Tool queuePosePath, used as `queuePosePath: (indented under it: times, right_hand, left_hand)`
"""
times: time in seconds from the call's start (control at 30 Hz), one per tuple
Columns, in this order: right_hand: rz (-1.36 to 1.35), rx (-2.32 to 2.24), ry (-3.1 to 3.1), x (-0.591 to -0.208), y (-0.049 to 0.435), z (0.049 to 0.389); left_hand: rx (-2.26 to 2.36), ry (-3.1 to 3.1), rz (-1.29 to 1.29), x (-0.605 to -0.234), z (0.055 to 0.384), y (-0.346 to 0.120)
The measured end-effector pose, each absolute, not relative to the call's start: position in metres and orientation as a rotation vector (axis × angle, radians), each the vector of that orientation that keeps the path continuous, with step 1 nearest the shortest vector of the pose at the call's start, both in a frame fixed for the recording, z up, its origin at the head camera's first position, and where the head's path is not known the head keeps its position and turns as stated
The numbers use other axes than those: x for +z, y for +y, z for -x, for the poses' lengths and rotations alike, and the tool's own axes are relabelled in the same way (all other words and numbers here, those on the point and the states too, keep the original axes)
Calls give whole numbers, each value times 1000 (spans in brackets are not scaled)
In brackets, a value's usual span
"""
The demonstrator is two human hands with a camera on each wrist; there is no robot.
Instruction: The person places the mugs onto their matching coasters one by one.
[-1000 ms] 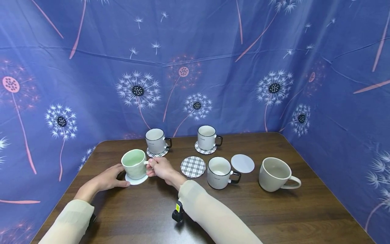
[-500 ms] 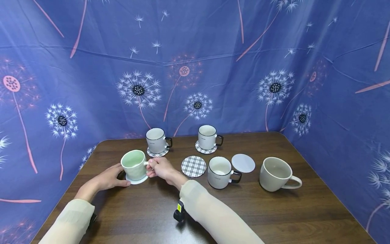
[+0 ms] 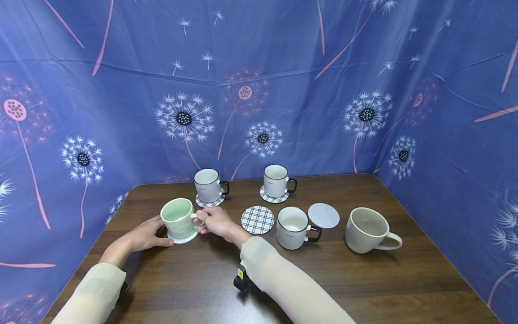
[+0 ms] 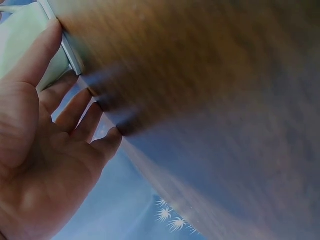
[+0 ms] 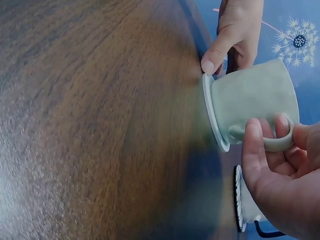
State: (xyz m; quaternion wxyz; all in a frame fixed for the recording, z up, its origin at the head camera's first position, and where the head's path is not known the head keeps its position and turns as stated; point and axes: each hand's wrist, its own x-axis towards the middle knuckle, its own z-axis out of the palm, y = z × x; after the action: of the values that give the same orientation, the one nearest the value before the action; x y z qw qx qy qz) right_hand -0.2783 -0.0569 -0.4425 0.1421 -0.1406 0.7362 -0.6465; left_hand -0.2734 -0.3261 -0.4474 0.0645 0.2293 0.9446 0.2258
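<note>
A pale green mug (image 3: 178,218) stands upright on a round white coaster (image 3: 184,238) at the left of the table. By its handle (image 5: 280,144), my right hand (image 3: 216,221) grips the mug, with fingers passing through the loop in the right wrist view. On the opposite side, my left hand (image 3: 143,236) holds the coaster's edge between thumb and index finger. The other left fingers (image 4: 91,120) spread out, their tips down at the tabletop. Seen from the right wrist, the mug's base sits flat over the coaster.
Two white mugs with black handles, one at left (image 3: 207,186) and one at right (image 3: 275,181), stand on checked coasters behind. Nearer are a bare checked coaster (image 3: 257,220), another black-handled mug (image 3: 292,229), a plain white coaster (image 3: 323,215) and a large beige mug (image 3: 366,230). Blue cloth (image 3: 259,67) hangs behind.
Both hands keep their places at the mug and coaster. The mug shows only a very slight shift on the coaster; the whole head view drifts slightly.
</note>
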Motion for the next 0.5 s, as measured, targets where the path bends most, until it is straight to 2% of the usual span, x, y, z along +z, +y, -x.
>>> queuePosePath:
  times: [0.27,0.5]
  right_hand:
    - [416,-1790,2299,-442,-52,278]
    - [483,-1736,2380,-423,-30,273]
  left_hand:
    - [662,2856,-727,-449,274,-328]
    - [691,2886,-730,-441,273,-334]
